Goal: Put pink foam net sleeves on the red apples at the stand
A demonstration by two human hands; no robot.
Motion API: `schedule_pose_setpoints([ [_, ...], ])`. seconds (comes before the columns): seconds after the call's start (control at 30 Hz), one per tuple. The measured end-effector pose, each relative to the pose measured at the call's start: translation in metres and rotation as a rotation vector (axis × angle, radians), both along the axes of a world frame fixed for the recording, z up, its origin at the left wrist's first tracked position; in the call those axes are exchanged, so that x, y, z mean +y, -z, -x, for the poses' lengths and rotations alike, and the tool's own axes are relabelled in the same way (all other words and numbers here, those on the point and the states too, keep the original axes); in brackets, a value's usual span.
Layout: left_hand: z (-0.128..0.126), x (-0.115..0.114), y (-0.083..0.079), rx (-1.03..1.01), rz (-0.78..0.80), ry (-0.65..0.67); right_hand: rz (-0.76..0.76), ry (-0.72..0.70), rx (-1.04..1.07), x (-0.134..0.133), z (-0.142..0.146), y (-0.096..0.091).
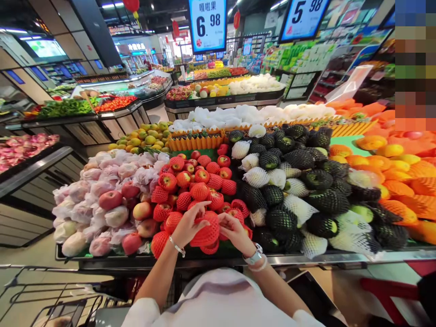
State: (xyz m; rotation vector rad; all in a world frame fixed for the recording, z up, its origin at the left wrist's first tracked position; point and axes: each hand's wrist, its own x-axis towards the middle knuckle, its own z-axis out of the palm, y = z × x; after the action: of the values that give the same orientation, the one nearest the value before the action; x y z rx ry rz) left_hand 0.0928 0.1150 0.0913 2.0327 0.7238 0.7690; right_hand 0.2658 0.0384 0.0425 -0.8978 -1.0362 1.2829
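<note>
I stand at a fruit stand. Both my hands are on one apple wrapped in a red foam net [206,231] at the front of the red apple pile [197,181]. My left hand [188,224], a bracelet on its wrist, curls its fingers over the net's left side. My right hand [235,230], with a watch on its wrist, pinches the net's right side. To the left lie apples in pale pink wraps [112,195]. To the right lie fruits in black and white nets [299,190].
A metal rail [306,260] edges the stand's front. A shopping cart [57,304] stands at lower left. Orange-netted fruit [402,181] fills the far right. More produce stands [225,91] and hanging price signs [207,22] lie behind. An aisle opens at left.
</note>
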Motion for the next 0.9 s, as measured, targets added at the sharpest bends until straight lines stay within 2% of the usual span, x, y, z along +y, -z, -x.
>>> schedule_pose_setpoints([
  [0.13,-0.026,-0.01,0.007,0.031,-0.016,-0.07,-0.034,0.134,-0.171,-0.001,0.001,0.018],
  [0.23,-0.042,-0.018,0.014,-0.099,-0.005,-0.177,-0.078,0.114,-0.287,-0.001,0.003,0.032],
  [0.3,-0.048,-0.022,0.019,-0.223,0.028,-0.243,-0.095,0.151,-0.323,-0.002,0.002,0.04],
  [0.43,-0.053,-0.017,0.024,-0.424,0.117,-0.351,-0.141,0.224,-0.366,-0.004,-0.005,0.049],
  [0.57,-0.049,-0.006,0.023,-0.574,0.142,-0.481,-0.209,0.181,-0.358,-0.006,-0.012,0.049],
  [0.63,-0.047,-0.005,0.022,-0.449,0.059,-0.43,-0.246,0.188,-0.367,-0.007,-0.015,0.052],
  [0.77,-0.042,-0.014,0.024,-0.109,-0.156,-0.098,-0.299,0.315,-0.547,-0.007,-0.024,0.074],
  [0.83,-0.039,-0.018,0.025,-0.084,-0.188,-0.017,-0.297,0.351,-0.641,-0.006,-0.03,0.088],
  [0.9,-0.036,-0.012,0.023,-0.072,-0.218,0.044,-0.264,0.372,-0.683,-0.003,-0.036,0.095],
])
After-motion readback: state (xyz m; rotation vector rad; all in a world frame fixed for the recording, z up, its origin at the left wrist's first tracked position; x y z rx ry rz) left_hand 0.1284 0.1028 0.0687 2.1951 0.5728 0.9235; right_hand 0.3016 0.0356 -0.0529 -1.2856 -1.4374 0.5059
